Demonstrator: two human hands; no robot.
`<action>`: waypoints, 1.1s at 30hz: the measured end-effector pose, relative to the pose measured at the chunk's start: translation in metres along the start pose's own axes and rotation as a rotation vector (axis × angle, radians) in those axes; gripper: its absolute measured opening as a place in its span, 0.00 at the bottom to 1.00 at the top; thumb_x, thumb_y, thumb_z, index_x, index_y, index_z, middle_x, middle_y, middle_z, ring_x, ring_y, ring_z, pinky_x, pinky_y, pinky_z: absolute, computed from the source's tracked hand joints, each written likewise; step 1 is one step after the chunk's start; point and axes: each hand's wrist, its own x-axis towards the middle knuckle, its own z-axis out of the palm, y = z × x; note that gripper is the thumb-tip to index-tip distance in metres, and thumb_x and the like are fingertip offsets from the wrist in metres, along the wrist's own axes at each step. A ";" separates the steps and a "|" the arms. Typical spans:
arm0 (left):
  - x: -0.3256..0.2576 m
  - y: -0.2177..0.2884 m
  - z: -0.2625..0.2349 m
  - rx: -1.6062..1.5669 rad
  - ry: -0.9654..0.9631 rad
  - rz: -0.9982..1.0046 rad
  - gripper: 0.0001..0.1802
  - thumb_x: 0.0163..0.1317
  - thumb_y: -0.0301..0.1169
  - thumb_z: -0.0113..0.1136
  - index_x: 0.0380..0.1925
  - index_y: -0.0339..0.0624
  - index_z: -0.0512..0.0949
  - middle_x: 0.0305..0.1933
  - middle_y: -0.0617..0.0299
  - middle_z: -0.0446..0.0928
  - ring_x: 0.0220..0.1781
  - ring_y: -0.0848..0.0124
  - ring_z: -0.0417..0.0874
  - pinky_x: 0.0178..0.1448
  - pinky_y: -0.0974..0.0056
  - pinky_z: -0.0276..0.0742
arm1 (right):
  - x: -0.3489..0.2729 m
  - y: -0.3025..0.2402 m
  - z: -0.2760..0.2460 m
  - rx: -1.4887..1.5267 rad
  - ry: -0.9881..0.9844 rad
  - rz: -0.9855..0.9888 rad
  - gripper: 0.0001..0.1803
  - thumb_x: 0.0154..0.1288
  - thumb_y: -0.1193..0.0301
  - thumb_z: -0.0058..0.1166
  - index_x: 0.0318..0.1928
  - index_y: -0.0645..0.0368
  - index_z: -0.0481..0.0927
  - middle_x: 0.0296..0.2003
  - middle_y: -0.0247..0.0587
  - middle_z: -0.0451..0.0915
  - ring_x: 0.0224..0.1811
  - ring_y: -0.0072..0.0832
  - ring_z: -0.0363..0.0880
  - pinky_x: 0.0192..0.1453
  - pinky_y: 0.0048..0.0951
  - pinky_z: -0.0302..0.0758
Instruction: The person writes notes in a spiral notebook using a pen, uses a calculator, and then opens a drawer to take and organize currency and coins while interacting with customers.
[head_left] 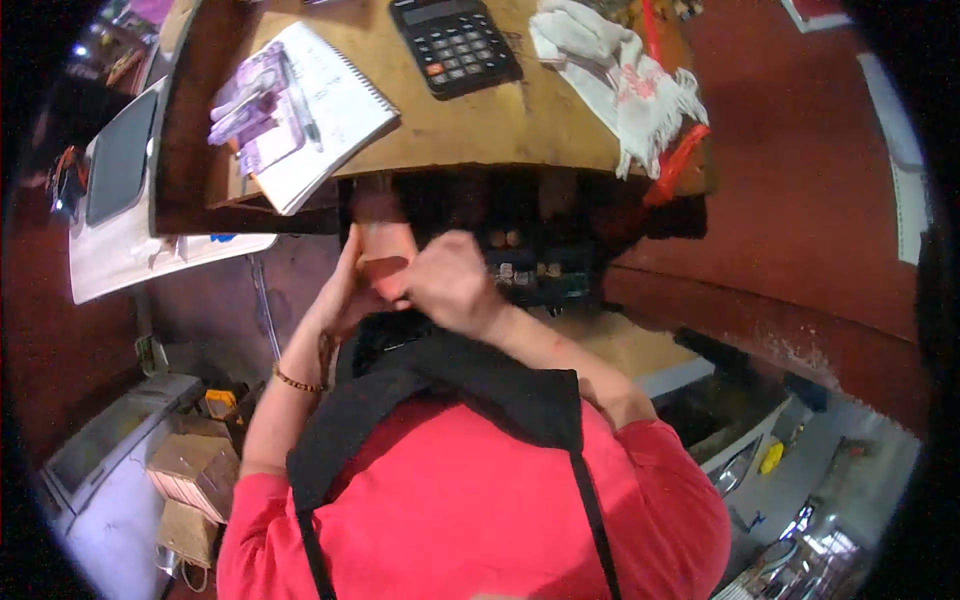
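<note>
Below the table's front edge, my left hand is closed round a small bundle of orange-red banknotes, its thumb along their left side. My right hand has its fingers curled at the lower right edge of the notes, somewhat blurred by motion. Under both hands, part of an open drawer shows, dark inside, with what look like coins in its compartments. On the table, purple banknotes and a pen lie on a spiral notebook.
A black calculator and a crumpled white cloth with fringes lie on the wooden table. Red plastic hangs at its right corner. Cardboard boxes stand at lower left. A dark red wall rises at right.
</note>
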 end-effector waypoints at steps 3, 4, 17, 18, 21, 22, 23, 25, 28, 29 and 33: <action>0.033 -0.036 -0.028 -0.295 0.123 0.173 0.30 0.67 0.52 0.46 0.53 0.34 0.70 0.51 0.51 0.76 0.53 0.60 0.77 0.58 0.55 0.74 | -0.024 -0.009 0.002 0.261 -0.121 0.090 0.12 0.51 0.69 0.64 0.39 0.56 0.82 0.38 0.36 0.82 0.47 0.34 0.78 0.54 0.36 0.70; 0.043 -0.047 -0.055 -0.415 0.054 0.218 0.21 0.68 0.41 0.49 0.50 0.35 0.70 0.47 0.52 0.78 0.51 0.60 0.79 0.55 0.57 0.75 | -0.029 -0.006 -0.007 0.222 -0.079 0.167 0.12 0.52 0.69 0.63 0.38 0.57 0.82 0.38 0.38 0.82 0.45 0.36 0.79 0.51 0.37 0.71; 0.024 -0.039 -0.024 -0.021 0.073 0.205 0.19 0.68 0.35 0.49 0.53 0.33 0.68 0.45 0.53 0.78 0.44 0.64 0.81 0.49 0.59 0.79 | -0.073 0.046 -0.046 -0.486 -0.460 0.432 0.11 0.54 0.71 0.59 0.39 0.56 0.78 0.40 0.38 0.78 0.46 0.36 0.74 0.58 0.47 0.60; 0.027 -0.039 -0.025 -0.078 0.032 0.186 0.18 0.68 0.34 0.49 0.53 0.36 0.69 0.47 0.55 0.78 0.47 0.65 0.80 0.53 0.59 0.77 | -0.065 0.046 -0.049 -0.502 -0.379 0.390 0.09 0.52 0.72 0.59 0.36 0.55 0.79 0.36 0.37 0.79 0.41 0.36 0.74 0.54 0.41 0.63; 0.044 -0.040 -0.022 -0.289 -0.044 0.134 0.17 0.70 0.38 0.46 0.50 0.40 0.73 0.49 0.59 0.77 0.51 0.66 0.78 0.60 0.59 0.71 | -0.023 0.023 -0.049 -0.148 -0.204 0.430 0.07 0.53 0.72 0.58 0.35 0.56 0.79 0.34 0.37 0.79 0.39 0.36 0.75 0.51 0.37 0.66; 0.045 -0.040 -0.016 -0.317 -0.120 0.122 0.20 0.70 0.39 0.44 0.54 0.38 0.70 0.53 0.57 0.75 0.55 0.64 0.76 0.63 0.58 0.68 | -0.010 0.010 -0.048 0.028 -0.113 0.420 0.06 0.54 0.72 0.58 0.34 0.57 0.79 0.33 0.38 0.79 0.38 0.37 0.75 0.47 0.34 0.67; 0.045 -0.034 -0.012 -0.343 -0.194 0.109 0.22 0.71 0.40 0.42 0.58 0.35 0.67 0.57 0.54 0.73 0.59 0.62 0.74 0.66 0.58 0.65 | -0.003 0.009 -0.044 0.069 -0.095 0.454 0.06 0.55 0.70 0.58 0.34 0.57 0.79 0.33 0.39 0.78 0.38 0.38 0.74 0.45 0.37 0.67; 0.046 -0.031 -0.010 -0.319 -0.145 0.114 0.23 0.71 0.40 0.39 0.59 0.36 0.65 0.59 0.54 0.72 0.60 0.62 0.73 0.66 0.57 0.64 | -0.015 0.035 -0.028 -0.240 -0.179 0.380 0.07 0.55 0.68 0.58 0.33 0.57 0.79 0.32 0.39 0.75 0.38 0.39 0.73 0.43 0.39 0.67; 0.048 -0.031 -0.012 -0.268 -0.117 0.126 0.23 0.71 0.37 0.34 0.60 0.35 0.64 0.59 0.53 0.71 0.61 0.60 0.72 0.66 0.56 0.65 | -0.041 0.055 -0.006 -0.703 -0.509 0.338 0.04 0.51 0.69 0.55 0.28 0.54 0.80 0.30 0.38 0.75 0.37 0.36 0.73 0.42 0.38 0.66; 0.044 -0.032 -0.016 -0.268 -0.124 0.138 0.23 0.71 0.37 0.34 0.60 0.35 0.64 0.59 0.53 0.71 0.61 0.60 0.72 0.66 0.56 0.65 | -0.036 0.046 0.001 -0.758 -0.548 0.328 0.04 0.49 0.70 0.55 0.26 0.53 0.80 0.30 0.37 0.75 0.37 0.35 0.73 0.41 0.38 0.66; 0.030 -0.040 -0.017 -0.427 -0.210 0.147 0.22 0.72 0.38 0.33 0.59 0.36 0.65 0.57 0.52 0.73 0.58 0.56 0.75 0.64 0.53 0.70 | -0.031 0.034 0.009 -0.778 -0.702 0.408 0.07 0.52 0.71 0.52 0.26 0.54 0.83 0.32 0.37 0.77 0.40 0.33 0.74 0.43 0.37 0.65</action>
